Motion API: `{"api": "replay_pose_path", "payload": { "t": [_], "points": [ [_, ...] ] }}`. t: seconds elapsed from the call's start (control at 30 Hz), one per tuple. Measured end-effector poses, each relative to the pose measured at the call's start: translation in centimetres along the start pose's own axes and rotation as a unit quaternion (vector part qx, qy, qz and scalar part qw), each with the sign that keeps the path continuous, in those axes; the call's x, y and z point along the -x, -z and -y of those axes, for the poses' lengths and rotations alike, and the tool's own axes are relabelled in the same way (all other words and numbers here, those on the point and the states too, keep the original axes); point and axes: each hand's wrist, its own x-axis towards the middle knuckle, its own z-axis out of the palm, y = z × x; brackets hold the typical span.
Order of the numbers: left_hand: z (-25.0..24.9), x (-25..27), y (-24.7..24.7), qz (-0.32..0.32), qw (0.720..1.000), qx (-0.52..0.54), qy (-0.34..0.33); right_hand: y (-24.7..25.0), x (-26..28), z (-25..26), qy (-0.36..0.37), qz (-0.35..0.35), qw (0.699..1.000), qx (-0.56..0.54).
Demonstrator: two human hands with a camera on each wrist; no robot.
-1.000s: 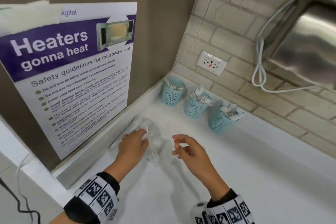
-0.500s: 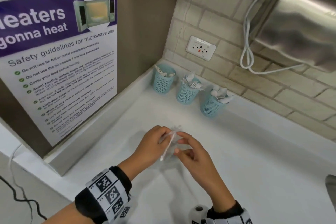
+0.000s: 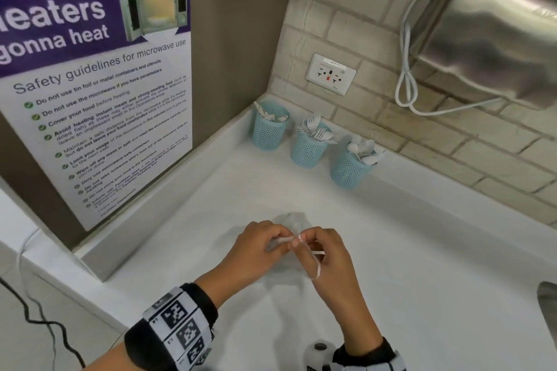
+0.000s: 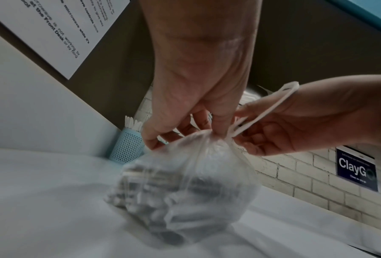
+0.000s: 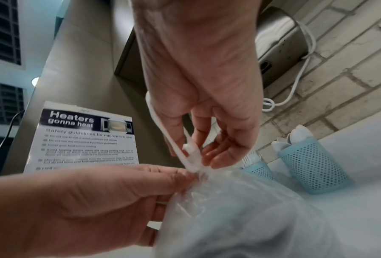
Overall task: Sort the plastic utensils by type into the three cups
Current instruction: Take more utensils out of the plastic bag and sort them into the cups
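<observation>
Three light-blue mesh cups stand along the back wall: the left cup (image 3: pixel 269 132) with white utensils, the middle cup (image 3: pixel 309 147) with forks, the right cup (image 3: pixel 349 170) with spoons. A clear plastic bag (image 4: pixel 185 192) of white utensils, blurred, sits low over the counter. My left hand (image 3: pixel 283 242) pinches its gathered neck. My right hand (image 3: pixel 301 242) pinches a white tie (image 4: pixel 266 108) at the bag's neck, and the tie loops back over that hand. In the head view my hands hide most of the bag.
White counter (image 3: pixel 422 280) with a raised back edge. A microwave safety poster (image 3: pixel 99 93) leans at the left. A wall socket (image 3: pixel 331 74), a steel appliance (image 3: pixel 497 24) with a white cord, and a brick wall stand behind the cups. A metal edge (image 3: pixel 548 304) shows at right.
My left hand brought the bag from the counter's left side to the middle. My right hand closed in on it and now pinches the white tie at the neck.
</observation>
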Motion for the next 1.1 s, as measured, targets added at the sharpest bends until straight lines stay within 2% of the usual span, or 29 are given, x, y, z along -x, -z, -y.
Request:
{"api": "replay_pose_path", "payload": {
  "t": [0.23,0.43,0.5,0.57,0.63,0.67,0.73,0.83,1.0,1.1],
  "points": [
    [0.6,0.3,0.0,-0.076,0.997,-0.023,0.004,0.4,1.3,0.9,-0.03,0.073,0.991,-0.105],
    [0.5,-0.7,1.0,-0.08,0.995,-0.065,-0.011,1.3,1.3,2.6,-0.006,0.07,0.964,-0.258],
    [0.6,-0.9,1.5,-0.09,0.995,-0.049,-0.009,1.3,1.4,3.1,0.0,0.063,0.955,-0.289],
    [0.5,-1.0,2.1,-0.099,0.995,0.011,0.004,1.2,1.6,3.3,-0.004,0.056,0.961,-0.272],
    [-0.2,-1.1,2.7,-0.071,0.99,0.115,0.032,0.7,1.5,3.0,-0.019,0.059,0.978,-0.199],
    [-0.6,-1.0,2.9,-0.048,0.986,0.154,0.031,0.3,1.3,2.8,-0.029,0.067,0.985,-0.157],
    [-1.3,-0.8,3.2,-0.014,0.987,0.16,0.001,-0.5,0.9,2.4,-0.048,0.08,0.99,-0.108],
    [-1.7,-0.4,3.6,-0.004,0.987,0.16,-0.025,-1.0,0.2,2.3,-0.07,0.048,0.989,-0.119],
    [-1.9,-0.7,5.0,-0.037,0.966,0.256,0.012,-0.1,-0.8,1.5,-0.123,-0.059,0.972,-0.19],
    [-2.4,-1.1,5.8,-0.068,0.962,0.265,0.019,0.2,-0.7,1.9,-0.124,-0.041,0.976,-0.177]
  ]
}}
